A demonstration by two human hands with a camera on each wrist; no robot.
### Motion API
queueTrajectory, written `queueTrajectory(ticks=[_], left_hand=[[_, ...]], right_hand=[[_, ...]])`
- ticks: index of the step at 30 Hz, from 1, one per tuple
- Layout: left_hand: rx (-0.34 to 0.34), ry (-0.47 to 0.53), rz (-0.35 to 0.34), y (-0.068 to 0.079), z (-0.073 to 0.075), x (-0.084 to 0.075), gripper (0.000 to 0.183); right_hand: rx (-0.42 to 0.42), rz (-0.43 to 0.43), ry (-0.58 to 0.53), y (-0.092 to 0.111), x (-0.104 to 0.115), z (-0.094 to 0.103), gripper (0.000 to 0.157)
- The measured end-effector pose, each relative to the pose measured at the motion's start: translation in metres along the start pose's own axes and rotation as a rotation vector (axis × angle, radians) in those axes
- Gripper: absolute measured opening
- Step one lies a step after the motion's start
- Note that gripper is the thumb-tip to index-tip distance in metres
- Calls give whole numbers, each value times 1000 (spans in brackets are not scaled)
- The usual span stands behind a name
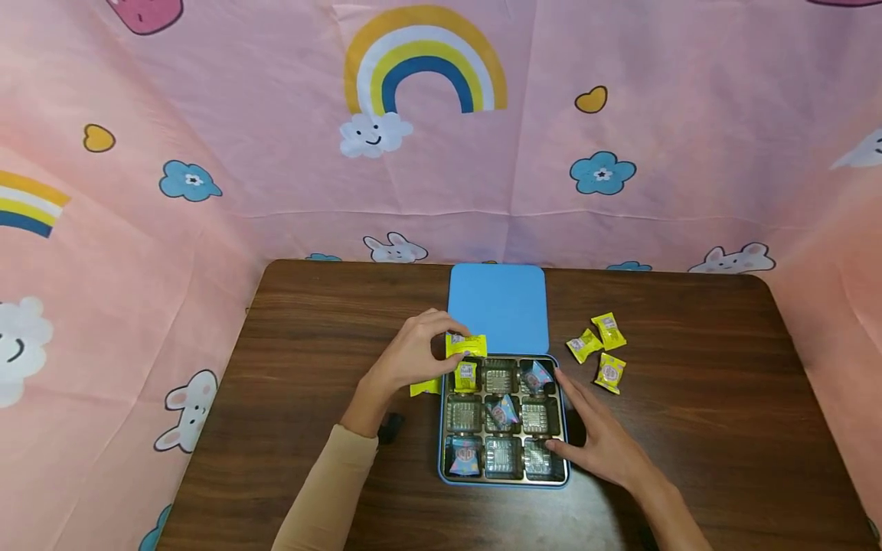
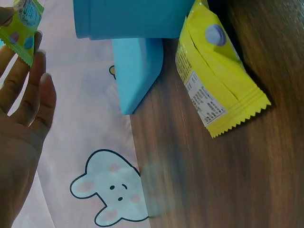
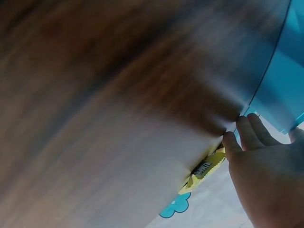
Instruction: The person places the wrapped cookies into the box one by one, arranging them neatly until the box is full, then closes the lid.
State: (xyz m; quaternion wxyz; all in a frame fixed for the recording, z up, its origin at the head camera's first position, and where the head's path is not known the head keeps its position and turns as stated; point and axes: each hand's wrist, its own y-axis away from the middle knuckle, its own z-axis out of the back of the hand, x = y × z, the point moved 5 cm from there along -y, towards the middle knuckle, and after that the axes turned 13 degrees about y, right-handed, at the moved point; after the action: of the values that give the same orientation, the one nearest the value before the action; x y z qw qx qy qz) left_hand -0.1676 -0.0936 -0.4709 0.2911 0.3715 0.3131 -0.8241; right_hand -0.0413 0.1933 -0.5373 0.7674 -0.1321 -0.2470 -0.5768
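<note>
My left hand (image 1: 411, 352) pinches a yellow wrapped candy (image 1: 466, 345) between thumb and fingers, over the back edge of a blue tin (image 1: 441, 440). Inside the tin, a clear insert has a grid of compartments. Another yellow candy (image 1: 465, 377) sits in its back left compartment. Blue wrapped candies lie in the back right (image 1: 537, 377), middle (image 1: 504, 411) and front left (image 1: 465, 458) ones. On the tin's right side rests my right hand (image 1: 606, 440), fingers fairly straight along the outer wall and thumb over the front right compartment.
Behind the tin lies its flat blue lid (image 1: 498, 306). Three yellow candies (image 1: 609, 373) are on the brown table (image 1: 717, 398) to the right. One more yellow candy (image 2: 221, 80) lies left of the tin, partly hidden by the left hand in the head view. A patterned cloth (image 1: 289, 115) surrounds the table.
</note>
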Motion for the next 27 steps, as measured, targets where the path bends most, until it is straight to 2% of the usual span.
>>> queueTrajectory(ticks=[7, 17, 27], left_hand=[[7, -1, -13, -2, -3, -6, 29], [75, 56, -19, -13, -20, -15, 25], [112, -1, -3, -16, -36, -14, 30]], right_hand=[[3, -5, 5, 0, 0, 1, 106], [11, -14, -3, -1, -1, 2, 107], [15, -12, -21, -1, 0, 3, 106]])
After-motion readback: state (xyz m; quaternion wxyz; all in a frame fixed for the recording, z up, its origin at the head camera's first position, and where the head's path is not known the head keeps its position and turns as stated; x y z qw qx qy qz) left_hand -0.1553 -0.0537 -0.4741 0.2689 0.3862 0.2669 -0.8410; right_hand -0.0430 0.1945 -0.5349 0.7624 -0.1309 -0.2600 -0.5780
